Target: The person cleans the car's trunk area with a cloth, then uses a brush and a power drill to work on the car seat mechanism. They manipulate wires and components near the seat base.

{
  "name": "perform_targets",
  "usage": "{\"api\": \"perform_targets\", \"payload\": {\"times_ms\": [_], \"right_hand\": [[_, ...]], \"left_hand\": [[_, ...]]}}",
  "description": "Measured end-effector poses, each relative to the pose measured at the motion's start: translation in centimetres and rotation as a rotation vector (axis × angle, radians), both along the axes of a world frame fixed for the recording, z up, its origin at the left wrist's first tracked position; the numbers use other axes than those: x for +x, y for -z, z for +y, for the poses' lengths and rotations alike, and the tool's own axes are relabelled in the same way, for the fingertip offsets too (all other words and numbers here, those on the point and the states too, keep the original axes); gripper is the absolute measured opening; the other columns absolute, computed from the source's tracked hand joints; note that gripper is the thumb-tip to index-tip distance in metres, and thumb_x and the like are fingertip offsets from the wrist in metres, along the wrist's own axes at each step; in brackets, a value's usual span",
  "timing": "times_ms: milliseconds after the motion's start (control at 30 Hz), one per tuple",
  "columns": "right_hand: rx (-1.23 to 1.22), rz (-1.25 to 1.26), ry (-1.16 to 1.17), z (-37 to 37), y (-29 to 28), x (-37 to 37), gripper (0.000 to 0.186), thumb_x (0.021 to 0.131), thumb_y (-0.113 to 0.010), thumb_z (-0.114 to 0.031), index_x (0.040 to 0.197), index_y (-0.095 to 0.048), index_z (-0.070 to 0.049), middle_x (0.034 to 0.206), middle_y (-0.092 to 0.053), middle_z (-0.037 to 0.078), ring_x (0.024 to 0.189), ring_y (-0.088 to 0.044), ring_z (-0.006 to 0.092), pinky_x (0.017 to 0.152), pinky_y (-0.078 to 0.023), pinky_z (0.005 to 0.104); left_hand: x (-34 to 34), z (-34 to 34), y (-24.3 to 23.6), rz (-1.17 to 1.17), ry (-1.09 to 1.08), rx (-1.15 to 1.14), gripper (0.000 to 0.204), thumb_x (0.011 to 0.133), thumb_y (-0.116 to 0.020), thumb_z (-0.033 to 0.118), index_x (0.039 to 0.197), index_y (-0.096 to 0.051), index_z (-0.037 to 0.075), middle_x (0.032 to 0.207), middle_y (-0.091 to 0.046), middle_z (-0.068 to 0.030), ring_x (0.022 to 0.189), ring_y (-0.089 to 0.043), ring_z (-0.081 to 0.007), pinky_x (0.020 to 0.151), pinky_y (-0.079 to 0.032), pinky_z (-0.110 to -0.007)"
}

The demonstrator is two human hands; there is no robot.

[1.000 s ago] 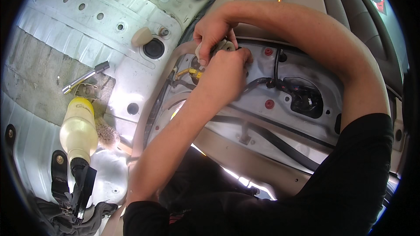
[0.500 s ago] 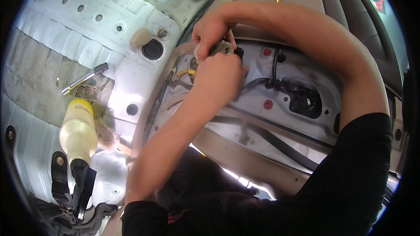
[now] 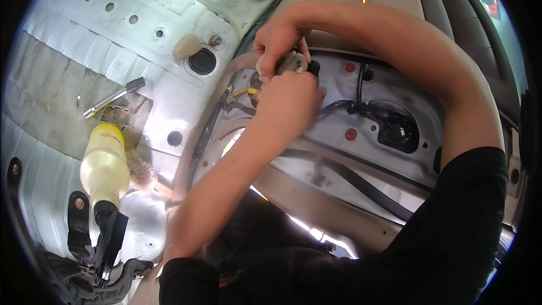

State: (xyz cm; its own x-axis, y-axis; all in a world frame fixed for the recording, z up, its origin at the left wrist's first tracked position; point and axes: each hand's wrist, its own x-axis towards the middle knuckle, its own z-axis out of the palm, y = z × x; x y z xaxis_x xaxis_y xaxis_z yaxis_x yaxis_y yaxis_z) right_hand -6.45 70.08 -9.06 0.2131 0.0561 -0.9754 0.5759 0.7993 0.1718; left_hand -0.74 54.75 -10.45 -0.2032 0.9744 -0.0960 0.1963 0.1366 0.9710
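Observation:
Both my hands meet at the far end of a bare grey metal body panel [image 3: 333,118] with openings. My right hand [image 3: 279,36] reaches over from the far side. Its fingers are closed on a rounded beige part [image 3: 292,63] with an opening in it; I cannot make out its kind. Crossing in front, my left hand [image 3: 291,99] is closed at the near side of the same part, with most of its fingertips hidden. A yellow connector piece [image 3: 247,91] on dark wiring lies just left of my left hand. Something black shows beside the beige part.
On the metal floor at left lie a socket wrench [image 3: 114,97], a spray bottle [image 3: 105,161], a bristle brush [image 3: 141,174] and a beige cap-like piece [image 3: 186,47]. Dark cloth [image 3: 62,274] is bunched at lower left. Black wiring [image 3: 370,110] runs along the panel; brown seats [image 3: 480,28] stand beyond.
The view has shifted slightly, so everything sits a little further right. Both hands stay on the beige part, with little other visible movement.

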Motion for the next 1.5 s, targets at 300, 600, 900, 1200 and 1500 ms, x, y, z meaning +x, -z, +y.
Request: {"api": "perform_targets", "payload": {"times_ms": [300, 600, 900, 1200, 1500], "right_hand": [[0.0, -0.01, 0.05, 0.1, 0.5, 0.0, 0.068, 0.071, -0.084, -0.047, 0.111, -0.053, -0.001, 0.096, -0.062, 0.014, 0.075, -0.069, 0.0252, 0.056, -0.063, 0.04], [0.107, 0.026, -0.022, -1.5, 0.3, -0.8, 0.071, 0.071, -0.079, -0.063, 0.096, -0.059, 0.001, 0.082, -0.063, 0.012, 0.069, -0.068, 0.0233, 0.053, -0.061, 0.0383], [0.08, 0.072, -0.1, -0.8, 0.9, -0.6, 0.061, 0.071, -0.081, -0.057, 0.093, -0.063, -0.004, 0.081, -0.065, 0.01, 0.068, -0.065, 0.0201, 0.054, -0.056, 0.0363], [0.065, 0.082, -0.115, -1.1, 0.7, -0.9, 0.061, 0.071, -0.081, -0.056, 0.095, -0.064, -0.003, 0.083, -0.066, 0.01, 0.073, -0.066, 0.0204, 0.059, -0.057, 0.0365], [0.109, 0.055, -0.078, -1.2, 0.6, -0.8, 0.061, 0.07, -0.081, -0.056, 0.095, -0.064, -0.003, 0.084, -0.066, 0.009, 0.074, -0.067, 0.0207, 0.06, -0.057, 0.0362]], "left_hand": [[0.3, -0.4, 1.1, -0.174, -0.125, 0.18, 0.019, 0.083, -0.068, 0.017, 0.081, -0.071, -0.001, 0.078, -0.068, -0.023, 0.079, -0.068, -0.0389, 0.075, -0.054, -0.046], [1.7, 0.0, 0.8, -0.231, -0.158, 0.181, 0.011, 0.078, -0.063, 0.007, 0.075, -0.068, -0.002, 0.072, -0.065, -0.0264, 0.076, -0.068, -0.0421, 0.073, -0.055, -0.047], [1.5, 0.2, 0.1, -0.236, -0.226, 0.084, 0.01, 0.075, -0.061, 0.001, 0.083, -0.065, -0.002, 0.076, -0.065, -0.0259, 0.079, -0.067, -0.042, 0.076, -0.054, -0.048], [1.6, 0.0, 0.7, -0.392, -0.243, 0.264, 0.014, 0.072, -0.059, -0.004, 0.086, -0.063, -0.002, 0.078, -0.065, -0.0273, 0.084, -0.066, -0.0459, 0.076, -0.053, -0.05], [1.3, -0.5, -0.6, -0.249, -0.217, 0.124, 0.011, 0.074, -0.06, -0.003, 0.084, -0.062, -0.003, 0.078, -0.066, -0.0264, 0.081, -0.068, -0.0437, 0.075, -0.053, -0.049]]}}
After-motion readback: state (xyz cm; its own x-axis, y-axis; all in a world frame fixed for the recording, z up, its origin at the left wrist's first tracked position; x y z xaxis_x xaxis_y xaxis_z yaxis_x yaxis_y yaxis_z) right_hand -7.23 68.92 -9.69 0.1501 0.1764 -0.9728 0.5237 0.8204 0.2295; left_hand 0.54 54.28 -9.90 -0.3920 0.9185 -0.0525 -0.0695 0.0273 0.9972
